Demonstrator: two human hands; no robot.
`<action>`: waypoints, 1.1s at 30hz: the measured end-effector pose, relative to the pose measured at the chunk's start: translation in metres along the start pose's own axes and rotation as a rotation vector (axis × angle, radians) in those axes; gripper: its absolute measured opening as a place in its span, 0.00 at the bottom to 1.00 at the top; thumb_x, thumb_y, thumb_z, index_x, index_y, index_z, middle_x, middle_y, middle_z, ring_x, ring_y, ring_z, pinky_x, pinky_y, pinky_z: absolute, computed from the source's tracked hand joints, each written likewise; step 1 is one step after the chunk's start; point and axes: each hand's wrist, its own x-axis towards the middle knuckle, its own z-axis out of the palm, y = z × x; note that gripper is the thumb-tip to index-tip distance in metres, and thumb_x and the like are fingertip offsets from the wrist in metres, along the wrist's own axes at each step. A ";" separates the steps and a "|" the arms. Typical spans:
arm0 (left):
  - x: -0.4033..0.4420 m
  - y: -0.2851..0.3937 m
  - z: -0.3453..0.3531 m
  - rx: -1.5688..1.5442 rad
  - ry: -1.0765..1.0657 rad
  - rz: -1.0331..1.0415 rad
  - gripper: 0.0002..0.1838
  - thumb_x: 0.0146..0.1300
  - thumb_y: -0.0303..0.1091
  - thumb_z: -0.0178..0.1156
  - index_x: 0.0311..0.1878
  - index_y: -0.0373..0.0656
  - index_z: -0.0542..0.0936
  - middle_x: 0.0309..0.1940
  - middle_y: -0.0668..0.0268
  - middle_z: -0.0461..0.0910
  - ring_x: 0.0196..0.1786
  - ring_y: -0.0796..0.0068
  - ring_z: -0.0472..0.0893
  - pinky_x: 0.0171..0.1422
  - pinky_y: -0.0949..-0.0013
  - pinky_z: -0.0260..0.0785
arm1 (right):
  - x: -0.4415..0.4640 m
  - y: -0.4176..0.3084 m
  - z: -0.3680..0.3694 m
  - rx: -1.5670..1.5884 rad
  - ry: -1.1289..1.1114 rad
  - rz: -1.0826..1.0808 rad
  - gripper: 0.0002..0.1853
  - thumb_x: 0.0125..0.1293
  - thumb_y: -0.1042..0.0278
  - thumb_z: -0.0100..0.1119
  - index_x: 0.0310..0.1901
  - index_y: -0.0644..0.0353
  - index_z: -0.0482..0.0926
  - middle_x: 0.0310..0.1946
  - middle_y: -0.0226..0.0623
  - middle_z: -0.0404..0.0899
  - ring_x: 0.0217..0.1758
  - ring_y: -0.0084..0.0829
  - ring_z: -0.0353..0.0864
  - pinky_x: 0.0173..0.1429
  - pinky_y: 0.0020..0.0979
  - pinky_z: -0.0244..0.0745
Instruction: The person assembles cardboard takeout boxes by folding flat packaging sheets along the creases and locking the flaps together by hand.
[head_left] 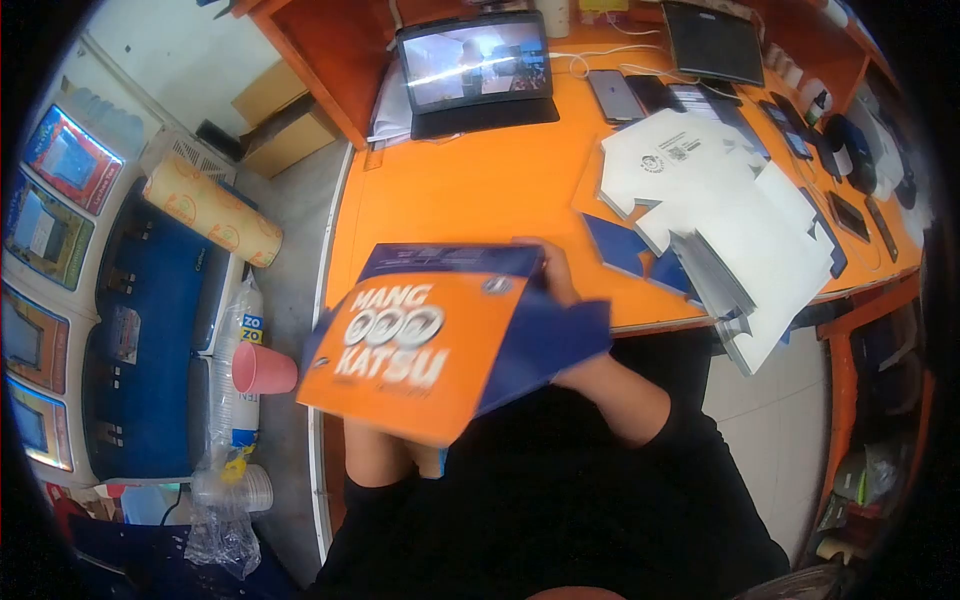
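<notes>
An orange and navy printed cardboard piece (420,345), lettered "MANG KATSU", is held up over the desk's front edge, slightly blurred and partly folded. My right hand (552,268) grips its far right side, with the thumb side showing at the top edge. The cardboard hides my left hand; only the left forearm shows below it. To the right lies a stack of flat die-cut cardboard sheets (690,180), white side up, with navy undersides at some edges and a few sheets hanging past the desk edge.
A tablet (478,70) stands at the back of the orange desk (450,190). Several phones, including one (614,95), and cables lie at the back right. On the left are a drinks dispenser (150,340), a pink cup (265,368) and a paper roll (215,212).
</notes>
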 end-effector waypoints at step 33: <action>-0.026 0.004 -0.025 -0.783 -0.219 -0.199 0.51 0.46 0.40 0.71 0.68 0.46 0.47 0.66 0.50 0.58 0.68 0.57 0.62 0.72 0.58 0.53 | 0.008 -0.023 -0.022 -0.060 -0.371 0.060 0.60 0.60 0.39 0.63 0.75 0.59 0.29 0.74 0.61 0.38 0.79 0.52 0.41 0.79 0.48 0.43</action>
